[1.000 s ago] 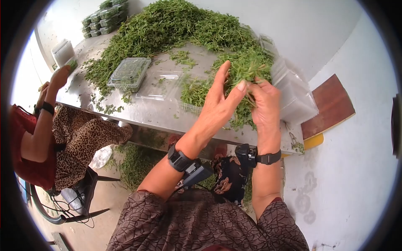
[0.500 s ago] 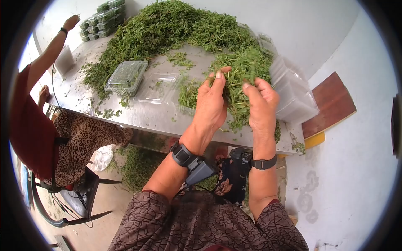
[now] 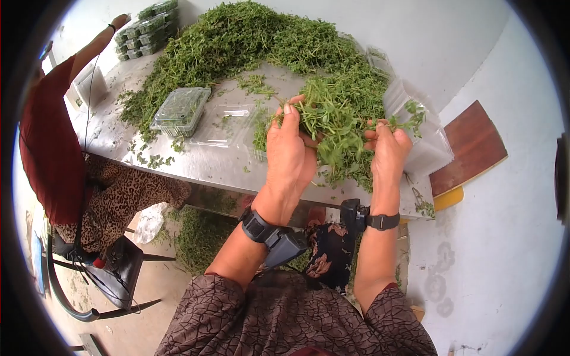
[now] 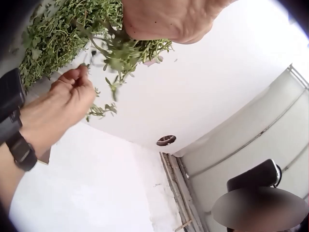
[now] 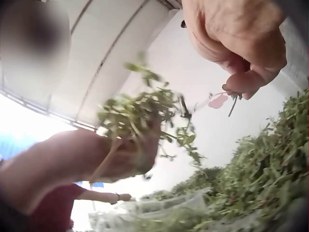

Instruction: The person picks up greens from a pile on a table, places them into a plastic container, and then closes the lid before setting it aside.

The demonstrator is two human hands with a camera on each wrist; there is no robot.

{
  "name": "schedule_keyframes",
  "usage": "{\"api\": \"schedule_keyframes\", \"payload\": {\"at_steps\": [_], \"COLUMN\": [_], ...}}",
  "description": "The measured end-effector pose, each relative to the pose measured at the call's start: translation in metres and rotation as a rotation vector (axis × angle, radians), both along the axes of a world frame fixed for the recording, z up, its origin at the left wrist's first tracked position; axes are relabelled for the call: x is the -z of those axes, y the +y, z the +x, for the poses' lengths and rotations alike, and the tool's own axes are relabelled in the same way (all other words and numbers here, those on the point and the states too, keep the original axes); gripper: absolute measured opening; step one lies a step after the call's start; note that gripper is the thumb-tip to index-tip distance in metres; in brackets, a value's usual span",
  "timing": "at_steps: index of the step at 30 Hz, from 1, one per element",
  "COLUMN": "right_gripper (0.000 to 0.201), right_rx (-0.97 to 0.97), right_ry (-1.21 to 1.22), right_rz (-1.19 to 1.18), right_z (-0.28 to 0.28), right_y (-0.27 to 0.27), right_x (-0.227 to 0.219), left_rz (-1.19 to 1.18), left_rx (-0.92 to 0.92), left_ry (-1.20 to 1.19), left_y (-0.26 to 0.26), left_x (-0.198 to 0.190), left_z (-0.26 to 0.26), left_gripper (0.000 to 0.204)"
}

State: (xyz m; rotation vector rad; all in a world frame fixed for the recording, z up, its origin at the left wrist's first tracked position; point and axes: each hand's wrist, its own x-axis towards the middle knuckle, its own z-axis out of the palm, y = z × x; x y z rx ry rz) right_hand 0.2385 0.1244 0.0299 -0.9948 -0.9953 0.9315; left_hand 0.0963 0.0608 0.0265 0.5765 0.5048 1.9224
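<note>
My left hand (image 3: 287,145) grips a loose bunch of leafy green stems (image 3: 329,113) above the table, thumb on the near side. Beside it on the right, my right hand (image 3: 390,151) pinches a thin sprig (image 3: 414,118) that sticks out past the fingers. In the right wrist view the right fingertips (image 5: 241,86) close on thin stems, and the bunch (image 5: 137,113) spreads over the left hand (image 5: 120,157). An open clear plastic box (image 3: 218,132) with some greens lies left of the left hand.
A large heap of greens (image 3: 237,35) curves along the back of the metal table (image 3: 196,157). A closed clear box (image 3: 183,110) stands at left, nested empty boxes (image 3: 415,133) at right. Another person's arm (image 3: 95,50) reaches toward stacked filled boxes (image 3: 148,29); a chair (image 3: 113,279) stands below.
My right hand has moved right, away from the left, with a sprig in its fingers; the left now holds the bunch. The other person has risen and stretched an arm toward the stacked boxes.
</note>
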Motion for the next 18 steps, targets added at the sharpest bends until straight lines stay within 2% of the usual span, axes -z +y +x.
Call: {"api": "schedule_keyframes", "payload": {"at_steps": [1, 3, 4, 6, 7, 9, 10, 13, 15, 16, 18], "right_gripper": [0.008, 0.019, 0.019, 0.036, 0.036, 0.046, 0.046, 0.047, 0.050, 0.050, 0.051], "right_rx": [-0.001, 0.039, 0.037, 0.240, 0.235, 0.388, 0.389, 0.296, 0.161, 0.162, 0.035], "right_ry": [0.004, -0.404, -0.403, -1.013, -1.012, -0.994, -0.994, -0.897, -0.814, -0.813, -0.592], "right_rz": [0.005, -0.162, -0.160, -0.080, -0.081, 0.109, 0.102, 0.060, -0.022, -0.021, 0.084], "right_z": [0.002, 0.006, 0.008, 0.010, 0.010, 0.008, 0.008, 0.008, 0.007, 0.007, 0.008], "right_y": [0.005, 0.011, 0.011, 0.010, 0.008, 0.003, 0.000, -0.008, -0.015, -0.017, -0.025], "right_x": [0.002, 0.007, 0.007, 0.006, 0.007, 0.011, 0.011, 0.008, 0.008, 0.008, 0.009], "left_rz": [0.010, 0.017, 0.014, 0.015, 0.008, -0.007, -0.005, 0.002, 0.000, 0.000, 0.007], "left_rx": [-0.003, -0.010, 0.001, 0.005, -0.003, -0.007, -0.011, -0.003, 0.006, 0.021, 0.037], "left_ry": [-0.032, -0.066, -0.072, -0.077, -0.064, -0.048, -0.050, -0.069, -0.082, -0.094, -0.106], "left_y": [-0.002, -0.003, -0.002, -0.001, -0.001, -0.001, -0.001, 0.003, -0.001, -0.002, -0.004], "left_x": [-0.002, -0.002, -0.001, -0.002, -0.004, -0.003, -0.001, 0.000, 0.003, 0.002, 0.000], "left_z": [0.000, 0.000, -0.001, -0.001, -0.001, 0.000, 0.000, 0.000, -0.001, -0.001, -0.001], "left_gripper": [0.030, 0.030, 0.030, 0.030, 0.031, 0.032, 0.032, 0.032, 0.032, 0.031, 0.030]}}
